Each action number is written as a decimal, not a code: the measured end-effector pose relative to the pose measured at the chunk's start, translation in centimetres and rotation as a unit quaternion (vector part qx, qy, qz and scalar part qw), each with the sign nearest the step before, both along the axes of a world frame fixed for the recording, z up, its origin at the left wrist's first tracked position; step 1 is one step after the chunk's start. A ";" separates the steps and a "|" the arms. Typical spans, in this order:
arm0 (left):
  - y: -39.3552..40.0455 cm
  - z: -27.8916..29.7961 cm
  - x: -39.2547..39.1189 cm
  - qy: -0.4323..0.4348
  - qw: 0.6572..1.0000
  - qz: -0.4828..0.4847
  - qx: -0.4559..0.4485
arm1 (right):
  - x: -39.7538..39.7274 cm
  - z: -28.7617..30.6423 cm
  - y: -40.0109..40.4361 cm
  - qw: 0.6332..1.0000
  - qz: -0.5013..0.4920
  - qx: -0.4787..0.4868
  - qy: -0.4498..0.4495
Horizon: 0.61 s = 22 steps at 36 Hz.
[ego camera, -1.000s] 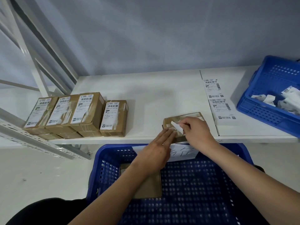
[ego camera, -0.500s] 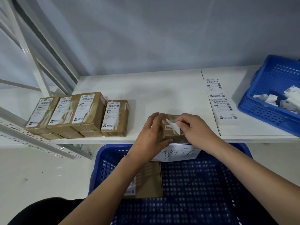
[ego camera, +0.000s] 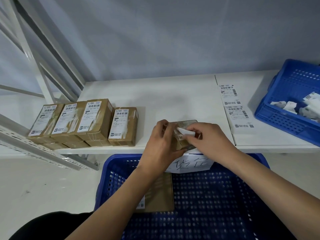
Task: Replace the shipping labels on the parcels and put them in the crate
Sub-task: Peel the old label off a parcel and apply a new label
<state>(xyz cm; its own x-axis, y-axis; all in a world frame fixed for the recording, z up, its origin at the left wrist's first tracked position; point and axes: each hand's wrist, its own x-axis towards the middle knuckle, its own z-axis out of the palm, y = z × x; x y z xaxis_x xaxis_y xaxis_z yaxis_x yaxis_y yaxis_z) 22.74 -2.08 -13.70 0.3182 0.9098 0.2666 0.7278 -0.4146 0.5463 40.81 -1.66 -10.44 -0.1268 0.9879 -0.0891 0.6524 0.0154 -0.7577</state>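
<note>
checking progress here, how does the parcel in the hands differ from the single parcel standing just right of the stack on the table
The held parcel is gripped by the left hand; the single parcel stands untouched on the table. The right hand pinches a white label scrap on the held parcel, whose top is mostly bare; the single parcel's label is whole and flat. Both are small, brown, taped cardboard boxes.
</note>
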 end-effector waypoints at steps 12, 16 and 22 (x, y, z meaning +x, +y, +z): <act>-0.1 0.1 0.1 -0.003 1.000 -0.014 0.006 | -0.1 -0.3 0.4 0.991 -0.111 -0.022 0.078; 0.0 0.2 0.2 -0.010 1.000 -0.010 0.007 | -0.2 -0.1 0.6 0.986 -0.137 -0.026 0.091; 0.3 -0.2 -0.1 -0.011 1.000 0.005 0.000 | 0.0 -0.3 0.7 0.970 -0.186 -0.045 0.150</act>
<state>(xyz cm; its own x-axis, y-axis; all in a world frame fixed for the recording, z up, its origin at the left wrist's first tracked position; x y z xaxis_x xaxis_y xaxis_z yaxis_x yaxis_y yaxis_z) 22.60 -1.77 -13.86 0.3035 0.9129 0.2728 0.7192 -0.4073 0.5630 40.85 -0.99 -10.72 0.2033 0.9602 -0.1913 0.3499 -0.2537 -0.9018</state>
